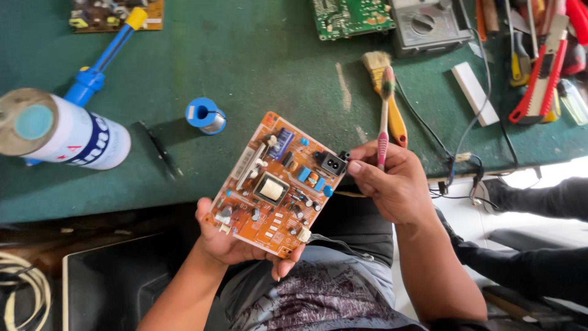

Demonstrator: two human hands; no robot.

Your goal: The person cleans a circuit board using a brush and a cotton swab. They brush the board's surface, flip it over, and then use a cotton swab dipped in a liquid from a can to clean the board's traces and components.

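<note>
Left hand (236,242) was cupped palm-up beneath an orange circuit board (278,184), fingers curled around its lower edge and thumb at the bottom corner, supporting it component-side up above the lap, just in front of the table edge. Board tilted diagonally; a square transformer (271,189) sat near its centre, blue capacitors beside it, and a black power socket (331,162) at its upper right corner.

Right hand (389,181) was closed around a toothbrush (384,119) with a pink handle, bristle head pointing up and away from the board. The thumb tip of this hand touched the board's corner at the power socket.

Behind the hands lay the green table mat (263,61). On it, just beyond the toothbrush: a paintbrush (383,92) with a yellow handle. Left of the board: a blue solder spool (205,116), a thin black tool (160,150), a white spray can (64,135) lying on its side, and a blue desoldering pump (104,61). At the far edge: a green circuit board (349,17) and a grey multimeter (425,24). Far right: a red utility knife (542,76) among other hand tools, and a white rectangular block (474,93). Black wires (456,162) hung over the table's right edge.
</note>
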